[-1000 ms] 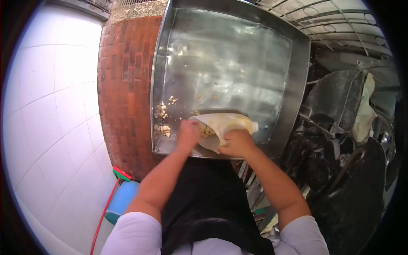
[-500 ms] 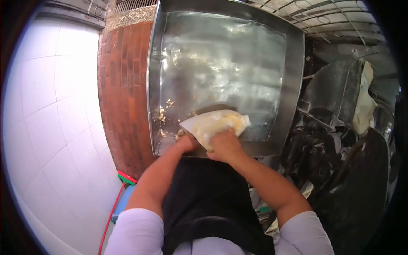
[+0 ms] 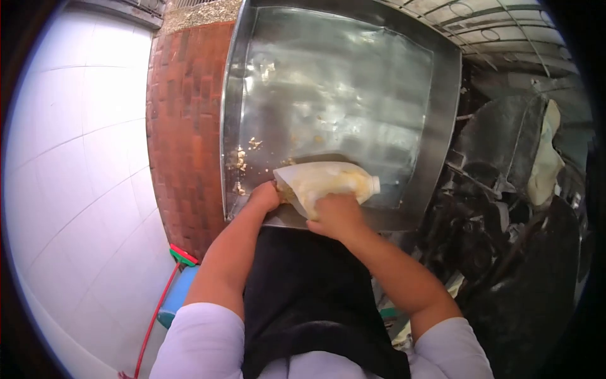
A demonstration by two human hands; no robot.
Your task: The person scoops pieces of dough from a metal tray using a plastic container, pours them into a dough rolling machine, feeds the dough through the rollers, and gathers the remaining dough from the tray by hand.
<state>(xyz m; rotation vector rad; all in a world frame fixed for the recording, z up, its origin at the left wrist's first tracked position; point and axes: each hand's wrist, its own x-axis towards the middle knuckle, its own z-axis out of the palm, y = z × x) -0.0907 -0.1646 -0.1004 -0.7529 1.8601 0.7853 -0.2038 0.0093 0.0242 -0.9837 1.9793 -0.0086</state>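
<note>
A cut-open white plastic jug (image 3: 328, 174), made into a scoop, lies tilted low over the metal tray (image 3: 341, 82). Its capped neck points right and its wide cut mouth faces left. My right hand (image 3: 338, 215) is closed around the jug's near side, where its handle would be. At the mouth, my left hand (image 3: 266, 194) touches or nearly touches the rim beside some pale crumbs; its fingertips are largely hidden. Loose pale crumbs (image 3: 240, 159) lie on the tray's left side, beyond my left hand.
Raised metal walls edge the tray. A brick strip (image 3: 189, 126) and white tiles (image 3: 82, 158) run along the left. A red-handled broom (image 3: 183, 254) stands beside a blue container (image 3: 180, 294) at lower left. Dark machinery (image 3: 499, 221) with a pale cloth (image 3: 546, 155) is at right.
My left hand has come out from under the jug's mouth, moving left and up to its rim. The jug has shifted slightly right and turned flatter, still in my right hand.
</note>
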